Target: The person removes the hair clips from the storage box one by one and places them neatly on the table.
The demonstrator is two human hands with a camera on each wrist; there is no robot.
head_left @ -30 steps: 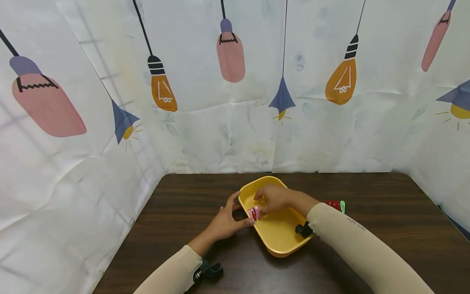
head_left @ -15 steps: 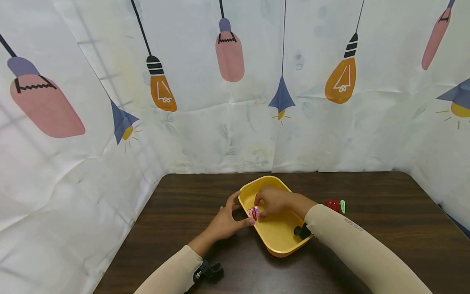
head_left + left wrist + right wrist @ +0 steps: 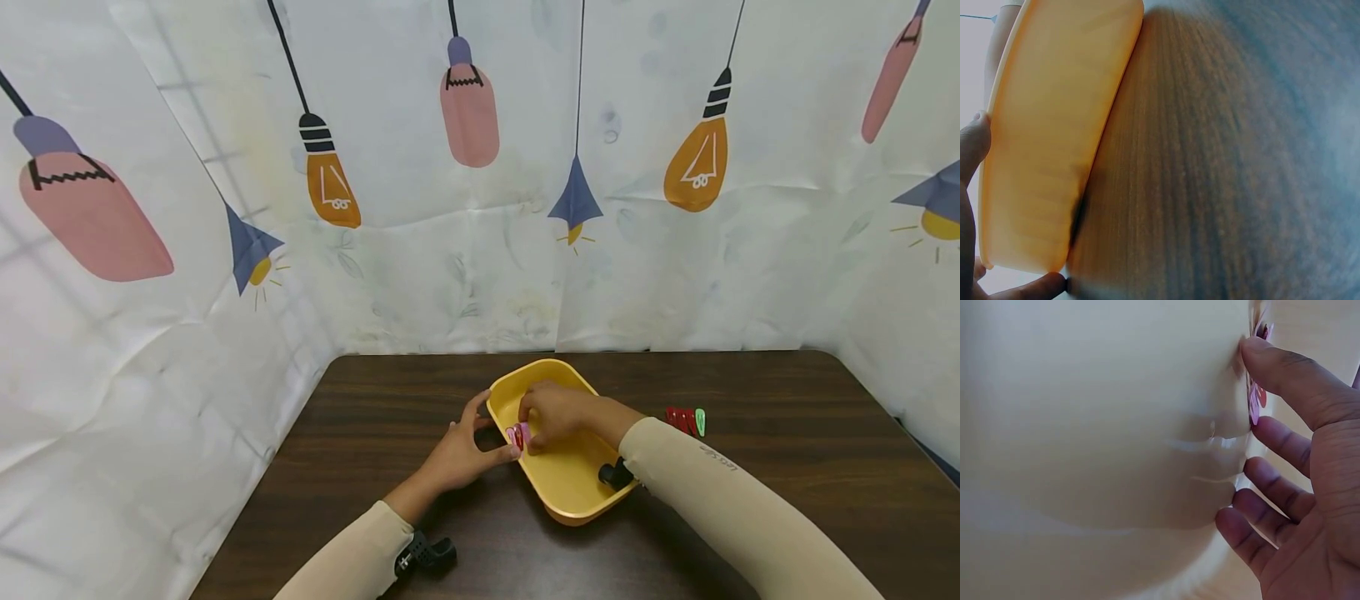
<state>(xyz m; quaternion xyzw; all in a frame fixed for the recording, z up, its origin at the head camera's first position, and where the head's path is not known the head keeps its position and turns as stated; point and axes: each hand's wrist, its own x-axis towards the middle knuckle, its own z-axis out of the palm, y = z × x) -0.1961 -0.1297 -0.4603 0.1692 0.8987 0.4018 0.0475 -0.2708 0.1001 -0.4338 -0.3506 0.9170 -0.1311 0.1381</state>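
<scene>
A yellow plastic tub [image 3: 570, 487] sits on the dark wooden table. My left hand [image 3: 461, 454] holds its left side, thumb at the rim and fingers spread along the outer wall [image 3: 1041, 144]. Inside the tub, my right hand [image 3: 558, 412] reaches down to a short row of pink and red hair clips [image 3: 513, 436] by the left wall. In the right wrist view, its thumb and index finger pinch the ends of a pink hair clip [image 3: 1254, 407], while the other fingertips rest near the tub wall.
On the table, right of the tub, lie several red hair clips [image 3: 678, 418] and a green one [image 3: 700, 422], close to the right forearm. A white curtain [image 3: 637, 275] printed with lamps hangs behind the table [image 3: 787, 467] and along its left.
The right hand's fingers have closed in on the pink hair clip from slightly apart. The right forearm has shifted a little left, and the left hand and tub have stayed still.
</scene>
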